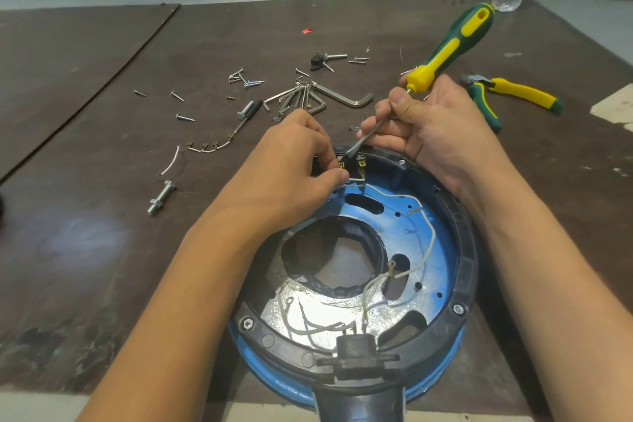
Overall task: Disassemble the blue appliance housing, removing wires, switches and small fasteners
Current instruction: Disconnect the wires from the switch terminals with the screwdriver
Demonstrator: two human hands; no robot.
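So we're at the switch-removal step here. The blue housing (428, 243) sits open side up on the bench (102, 250), lower centre of the frame, and the work is at its far rim, where the switch (358, 164) is tucked into the black ring. The right hand (435, 127) has its fingers (399, 101) curled round the metal shaft of the green-and-yellow screwdriver (455, 41), and the flat tip is poked in right at the switch terminals. The left hand (291, 161) is pinching what looks like the end of the white wire (424, 240) just beside the switch, thumb against fingertip, though I can't tell exactly what's under the thumb. My guess is the next move needs a gentle pry to pop the terminal or the switch tabs while pulling the wire straight off, because a slip could jab the left thumb. More wiring runs down to the black connector (356, 349) at the near edge, so that's left to do. The loose screws (246, 77), hex keys (308, 98) and pliers (513, 92) are scattered across the upper half. No brand, label or writing that I can read anywhere.
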